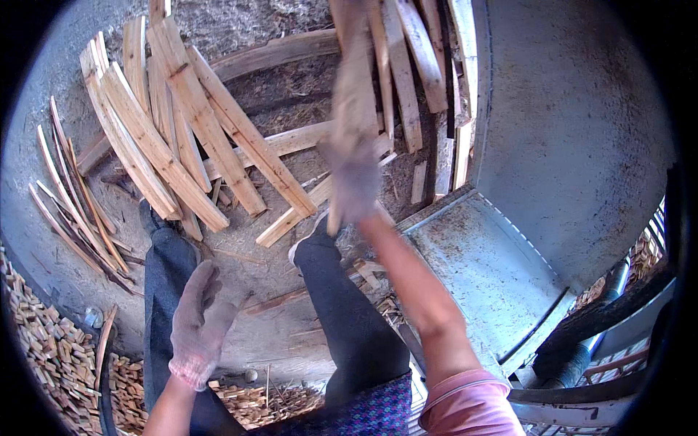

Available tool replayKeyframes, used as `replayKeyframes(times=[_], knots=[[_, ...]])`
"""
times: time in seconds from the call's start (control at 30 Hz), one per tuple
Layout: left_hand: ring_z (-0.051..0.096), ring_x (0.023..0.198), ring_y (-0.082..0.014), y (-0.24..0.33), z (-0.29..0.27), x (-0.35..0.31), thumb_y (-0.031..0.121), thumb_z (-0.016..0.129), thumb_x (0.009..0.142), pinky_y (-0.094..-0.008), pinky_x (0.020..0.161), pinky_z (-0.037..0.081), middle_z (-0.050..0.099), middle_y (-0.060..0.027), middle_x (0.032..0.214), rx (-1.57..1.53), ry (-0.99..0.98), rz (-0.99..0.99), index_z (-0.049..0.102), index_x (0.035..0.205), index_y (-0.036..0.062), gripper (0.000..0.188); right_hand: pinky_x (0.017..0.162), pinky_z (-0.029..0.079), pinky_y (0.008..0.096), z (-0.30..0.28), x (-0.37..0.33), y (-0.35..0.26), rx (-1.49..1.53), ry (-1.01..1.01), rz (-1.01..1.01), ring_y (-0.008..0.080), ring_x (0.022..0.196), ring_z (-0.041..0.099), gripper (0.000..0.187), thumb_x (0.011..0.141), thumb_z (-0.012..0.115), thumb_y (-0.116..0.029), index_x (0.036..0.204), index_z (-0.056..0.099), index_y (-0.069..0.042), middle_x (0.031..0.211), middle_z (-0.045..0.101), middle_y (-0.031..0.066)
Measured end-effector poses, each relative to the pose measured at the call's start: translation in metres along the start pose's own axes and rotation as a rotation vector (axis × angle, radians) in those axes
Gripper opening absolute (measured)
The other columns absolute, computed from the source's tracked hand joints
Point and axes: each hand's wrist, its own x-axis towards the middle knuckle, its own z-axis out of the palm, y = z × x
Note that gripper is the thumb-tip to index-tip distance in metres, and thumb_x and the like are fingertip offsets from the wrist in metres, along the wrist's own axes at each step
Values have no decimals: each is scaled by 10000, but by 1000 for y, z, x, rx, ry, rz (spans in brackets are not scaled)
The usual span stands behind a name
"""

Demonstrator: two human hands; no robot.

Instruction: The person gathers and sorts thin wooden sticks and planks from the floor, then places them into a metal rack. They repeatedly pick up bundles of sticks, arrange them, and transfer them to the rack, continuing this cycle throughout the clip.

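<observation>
My right hand (pixel 356 185), gloved and blurred by motion, grips a long wooden plank (pixel 355 87) near its lower end. The plank extends away from me, over the stack of boards at the far right. My left hand (pixel 198 320), in a pale knit glove, hangs near my left knee, its thumb apart from the fingers and nothing in it. Beyond it several light wooden boards (pixel 196 109) lie slanted on crosspieces. One short board end (pixel 280 227) pokes out near my right shoe.
Thin bark-edged strips (pixel 83 211) lie at the left. Heaps of small wood blocks (pixel 47 341) fill the lower left. To the right stands a blue-grey metal machine with a flat table (pixel 483 261) and a tall panel (pixel 567 138). More boards (pixel 407 65) are stacked against it.
</observation>
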Motion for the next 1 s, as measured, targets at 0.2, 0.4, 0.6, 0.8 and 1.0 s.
replayKeyframes(times=[0.2,0.4,0.6,0.8,1.0], knots=[[580,1212,-200,-21,2,25,213,714,943,-353,1070,468,589,-74,1306,-651,62,-28,488,1454,14,592,915,547,477,-74,-55,-126,1029,-761,-50,388,1124,642,481,879,755,-428,1170,653,-59,1144,641,203],[666,1001,-222,-10,-14,13,105,690,928,-368,934,551,665,-106,1095,-730,326,-53,566,1348,-20,456,1095,418,488,10,57,18,587,-80,483,421,1277,554,533,966,626,-346,1340,576,31,1337,586,289],[660,977,-221,34,-10,-16,153,737,864,-349,913,537,686,-146,1090,-387,221,-127,569,1322,-56,530,1091,450,515,25,169,138,-142,257,369,421,1312,533,684,877,731,-475,1394,537,-71,1371,565,252],[652,947,-230,46,-19,-24,191,748,817,-357,886,533,684,-159,1057,-359,293,-122,561,1309,-49,578,1252,267,409,1,270,91,33,75,455,375,1531,294,984,878,643,-649,1539,410,40,1618,365,266],[657,931,-238,53,-18,-25,209,759,806,-356,884,533,686,-157,1024,-432,257,-110,566,1283,-42,572,1098,443,470,5,283,81,85,251,535,416,1230,600,696,895,662,-601,1174,699,35,1232,679,254]])
